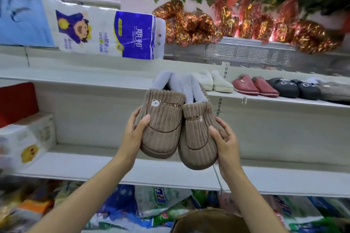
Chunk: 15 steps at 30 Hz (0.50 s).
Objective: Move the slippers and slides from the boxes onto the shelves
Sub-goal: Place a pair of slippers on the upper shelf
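Note:
I hold a pair of brown corduroy slippers with grey fleece lining up in front of the shelves. My left hand grips the left slipper by its side, thumb on top. My right hand grips the right slipper the same way. The toes point toward me and the pair hangs between the middle shelf and the lower shelf. On the middle shelf to the right stand white slippers, red slippers, black cat-face slippers and a grey-brown pair.
A cardboard box opens at the bottom centre. Toilet-paper packs lie on the top shelf at left, shiny red-gold decorations at right. Tissue packs sit at the lower shelf's left end. Bagged goods fill the bottom shelf.

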Tool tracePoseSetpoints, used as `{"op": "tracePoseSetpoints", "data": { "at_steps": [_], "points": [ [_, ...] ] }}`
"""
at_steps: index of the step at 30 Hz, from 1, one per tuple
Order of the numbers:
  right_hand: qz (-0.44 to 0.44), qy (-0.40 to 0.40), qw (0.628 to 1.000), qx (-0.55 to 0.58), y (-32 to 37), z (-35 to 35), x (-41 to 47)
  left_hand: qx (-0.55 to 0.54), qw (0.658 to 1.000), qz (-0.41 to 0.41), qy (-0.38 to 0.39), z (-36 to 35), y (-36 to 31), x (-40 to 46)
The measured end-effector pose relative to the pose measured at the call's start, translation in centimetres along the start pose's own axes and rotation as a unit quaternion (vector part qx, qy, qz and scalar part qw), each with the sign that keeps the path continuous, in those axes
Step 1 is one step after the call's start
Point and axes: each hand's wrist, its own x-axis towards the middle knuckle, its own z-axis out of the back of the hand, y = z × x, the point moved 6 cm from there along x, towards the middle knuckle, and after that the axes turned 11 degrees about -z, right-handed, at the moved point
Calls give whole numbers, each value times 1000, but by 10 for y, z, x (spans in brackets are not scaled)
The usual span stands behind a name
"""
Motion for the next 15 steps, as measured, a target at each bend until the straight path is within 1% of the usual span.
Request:
{"op": "tracePoseSetpoints", "data": {
  "at_steps": [3,7,12,15],
  "points": [
    [10,-16,1000,10,19,-29,20,6,1000,-5,7,8,-16,39],
    [13,-18,1000,20,47,-58,63,-2,1000,5,17,4,-33,93],
    [-18,-5,1000,-6,66,-88,138,31,999,11,15,2,-37,159],
    [-20,8,999,-46,72,-107,175,68,998,12,7,3,-33,191]
  ]
}}
